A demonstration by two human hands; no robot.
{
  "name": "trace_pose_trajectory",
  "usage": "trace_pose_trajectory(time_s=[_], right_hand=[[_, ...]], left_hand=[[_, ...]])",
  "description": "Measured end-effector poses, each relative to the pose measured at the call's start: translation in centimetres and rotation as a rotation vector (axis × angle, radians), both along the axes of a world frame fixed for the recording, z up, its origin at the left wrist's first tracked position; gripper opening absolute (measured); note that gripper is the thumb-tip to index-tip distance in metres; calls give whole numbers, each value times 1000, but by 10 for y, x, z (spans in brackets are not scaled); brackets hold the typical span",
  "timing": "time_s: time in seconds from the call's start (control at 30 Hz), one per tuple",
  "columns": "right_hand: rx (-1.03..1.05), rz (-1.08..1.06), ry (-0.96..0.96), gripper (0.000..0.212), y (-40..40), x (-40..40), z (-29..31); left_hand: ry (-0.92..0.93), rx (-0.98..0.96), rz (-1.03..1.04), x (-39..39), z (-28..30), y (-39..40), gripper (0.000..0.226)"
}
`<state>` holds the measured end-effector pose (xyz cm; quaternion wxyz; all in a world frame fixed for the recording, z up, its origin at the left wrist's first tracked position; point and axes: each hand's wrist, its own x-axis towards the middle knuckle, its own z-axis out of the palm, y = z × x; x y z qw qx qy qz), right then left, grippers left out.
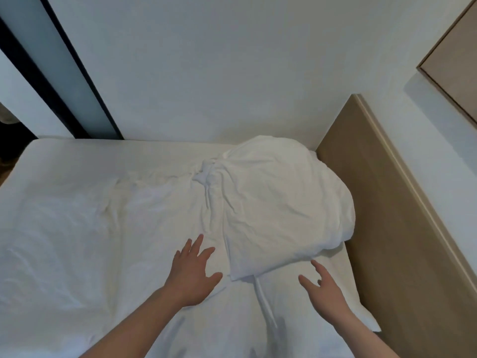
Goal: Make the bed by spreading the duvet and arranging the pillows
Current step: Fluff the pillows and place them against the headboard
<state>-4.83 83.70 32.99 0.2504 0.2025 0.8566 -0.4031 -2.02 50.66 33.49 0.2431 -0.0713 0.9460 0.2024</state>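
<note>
A white pillow [278, 202] lies bunched and crumpled at the right end of the bed, close to the tan headboard [387, 215]. The white duvet [77, 241] covers the rest of the bed, wrinkled. My left hand [192, 272] hovers or rests with spread fingers on the duvet just left of the pillow's near corner. My right hand [322, 293] is open, fingers pointing at the pillow's near edge, a little short of it. Neither hand holds anything.
A white wall [206, 73] runs along the far side of the bed. A dark door or window frame [77, 86] stands at the far left. A tan cabinet [459, 60] hangs at the upper right.
</note>
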Motion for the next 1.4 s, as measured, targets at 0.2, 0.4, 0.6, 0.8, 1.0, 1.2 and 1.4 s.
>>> trace_pose_trajectory(time_s=[0.2,0.4,0.6,0.8,1.0,1.2,1.4], right_hand=[[-34,-103,-48,67,73,-56,-36],[-84,-302,-102,69,132,-108,-96],[-239,-576,-113,81,170,-172,-174],[-403,-774,-134,105,189,-231,-262],[-482,-897,-165,116,202,-273,-312],[-669,-825,-249,85,206,-283,-324],[-473,-909,71,72,199,-283,-283]], left_hand=[[-32,21,-64,-48,-21,91,75],[-32,6,-158,-102,-63,153,73],[-56,5,-206,-152,-135,202,72],[-43,45,-270,-194,-215,243,71],[-81,59,-323,-207,-276,267,73],[-121,115,-280,-205,-291,268,76],[-128,160,-217,-205,-267,254,70]])
